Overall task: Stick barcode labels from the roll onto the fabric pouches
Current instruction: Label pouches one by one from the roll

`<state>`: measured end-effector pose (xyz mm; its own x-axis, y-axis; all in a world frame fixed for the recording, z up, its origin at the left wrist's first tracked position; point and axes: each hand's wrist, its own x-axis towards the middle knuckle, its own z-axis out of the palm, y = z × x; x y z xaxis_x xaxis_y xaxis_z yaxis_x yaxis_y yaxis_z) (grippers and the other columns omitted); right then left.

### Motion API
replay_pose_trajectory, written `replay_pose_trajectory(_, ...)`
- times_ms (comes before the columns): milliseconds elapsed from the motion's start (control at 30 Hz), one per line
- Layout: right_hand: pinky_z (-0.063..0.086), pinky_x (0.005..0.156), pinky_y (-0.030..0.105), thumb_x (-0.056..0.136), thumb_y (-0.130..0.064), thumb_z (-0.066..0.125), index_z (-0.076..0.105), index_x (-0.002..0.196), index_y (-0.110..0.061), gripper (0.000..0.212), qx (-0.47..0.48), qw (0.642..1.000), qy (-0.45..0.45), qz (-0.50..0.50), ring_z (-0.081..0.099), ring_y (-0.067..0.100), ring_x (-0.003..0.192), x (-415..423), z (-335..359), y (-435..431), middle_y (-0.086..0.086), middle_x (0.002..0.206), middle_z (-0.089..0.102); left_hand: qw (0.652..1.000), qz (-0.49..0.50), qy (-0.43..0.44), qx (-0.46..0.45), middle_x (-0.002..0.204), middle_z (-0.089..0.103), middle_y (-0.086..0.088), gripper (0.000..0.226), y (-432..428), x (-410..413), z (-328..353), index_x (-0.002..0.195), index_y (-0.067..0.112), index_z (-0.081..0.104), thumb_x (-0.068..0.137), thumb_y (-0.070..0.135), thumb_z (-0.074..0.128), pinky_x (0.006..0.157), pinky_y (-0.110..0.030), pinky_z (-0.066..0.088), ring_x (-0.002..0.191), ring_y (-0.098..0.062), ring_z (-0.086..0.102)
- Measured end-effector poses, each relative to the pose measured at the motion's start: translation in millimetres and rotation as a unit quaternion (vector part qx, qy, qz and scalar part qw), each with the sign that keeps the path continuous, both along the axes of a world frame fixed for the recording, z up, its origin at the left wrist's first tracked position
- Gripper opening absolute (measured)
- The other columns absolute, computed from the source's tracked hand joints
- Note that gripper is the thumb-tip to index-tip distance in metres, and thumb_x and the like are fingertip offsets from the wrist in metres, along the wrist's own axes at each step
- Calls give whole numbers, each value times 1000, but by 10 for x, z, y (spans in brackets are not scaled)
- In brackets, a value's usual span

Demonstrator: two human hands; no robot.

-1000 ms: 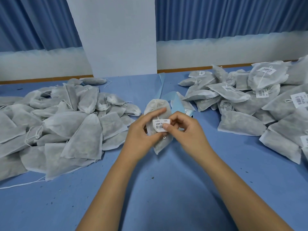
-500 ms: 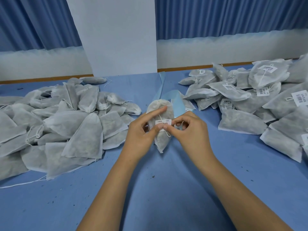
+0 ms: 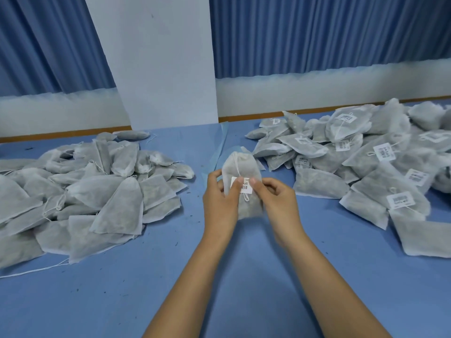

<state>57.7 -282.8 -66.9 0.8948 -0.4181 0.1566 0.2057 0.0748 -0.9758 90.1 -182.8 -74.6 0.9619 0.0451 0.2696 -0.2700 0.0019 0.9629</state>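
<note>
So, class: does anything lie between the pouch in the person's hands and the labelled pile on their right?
Nothing visible does. The pouch, held by the left hand and right hand, faces only bare blue table before the labelled pile.

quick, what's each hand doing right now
Left hand: holds the pouch, thumb on the barcode label.
Right hand: pinches the same pouch, thumb on the label.
</note>
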Motion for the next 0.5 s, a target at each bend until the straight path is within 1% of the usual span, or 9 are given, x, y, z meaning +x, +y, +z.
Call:
replay_pose_trajectory(100, 47, 58, 19, 83, -15, 71, 68, 80, 3, 19, -41, 999, 24, -8, 61, 9, 60, -121, -29, -172, 7, 68, 68, 999, -1, -9, 45, 92, 69, 2, 27, -154, -69, -16, 111, 29, 48, 91, 23, 64, 65, -15, 48, 82, -11, 67)
replay_pose_trajectory(167, 46, 56, 15, 83, -14, 72, 69, 80, 3, 17, -54, 998, 38, -16, 61, 6, 59, -186, -47, -277, 7, 70, 69, 997, -9, -1, 71, 92, 69, 0, 30, -237, -90, -60, 114, 28, 48, 90, 23, 65, 65, -16, 48, 83, -13, 66)
replay_pose_trajectory(233, 47, 56, 15, 84, -16, 71, 69, 86, 1, 18, -27, 996, 76, 22, 63, 6, 61, -252, -71, -389, 5, 74, 70, 996, -13, 11, 83, 95, 68, -2, 33, -311, -85, -85, 117, 24, 48, 89, 22, 66, 66, -18, 47, 85, -14, 66)
replay_pose_trajectory(267, 48, 58, 18, 84, -18, 70, 69, 90, -1, 19, -16, 993, 106, 57, 63, 9, 63, -281, -81, -433, 5, 75, 70, 996, -12, 17, 91, 96, 68, -3, 34, -330, -64, -87, 119, 21, 48, 89, 21, 66, 66, -16, 46, 85, -14, 65)
replay_pose_trajectory(333, 45, 54, 22, 85, -22, 69, 68, 92, -4, 19, -39, 980, 163, 106, 58, 16, 64, -336, -107, -531, 5, 77, 68, 995, -15, 33, 98, 98, 67, -3, 38, -373, -21, -55, 123, 18, 47, 90, 22, 67, 63, -11, 44, 84, -11, 63)
replay_pose_trajectory(367, 42, 50, 21, 85, -22, 69, 69, 90, -7, 16, -52, 977, 177, 110, 54, 16, 63, -346, -107, -571, 6, 76, 66, 994, -23, 50, 90, 101, 67, -3, 40, -398, -12, -17, 125, 17, 47, 91, 25, 66, 65, -11, 45, 85, -11, 63)
replay_pose_trajectory(400, 39, 47, 20, 85, -22, 69, 68, 85, -8, 14, -48, 978, 177, 98, 51, 16, 61, -332, -82, -604, 7, 75, 63, 994, -45, 75, 64, 109, 66, -4, 42, -424, -8, 24, 128, 17, 45, 93, 29, 64, 70, -14, 47, 90, -12, 64)
replay_pose_trajectory(433, 37, 46, 20, 85, -21, 69, 66, 81, -9, 13, -25, 984, 160, 73, 48, 16, 61, -293, -42, -645, 10, 74, 60, 990, -87, 106, 14, 117, 64, -6, 44, -457, -12, 66, 132, 17, 42, 96, 34, 58, 75, -19, 49, 96, -15, 65)
replay_pose_trajectory(500, 41, 49, 21, 88, -17, 66, 63, 79, -8, 13, 87, 994, 71, 10, 50, 16, 62, -137, 127, -745, 11, 75, 57, 960, -192, 155, -135, 129, 57, -9, 45, -518, -55, 156, 139, 18, 34, 101, 40, 45, 81, -26, 55, 104, -24, 67)
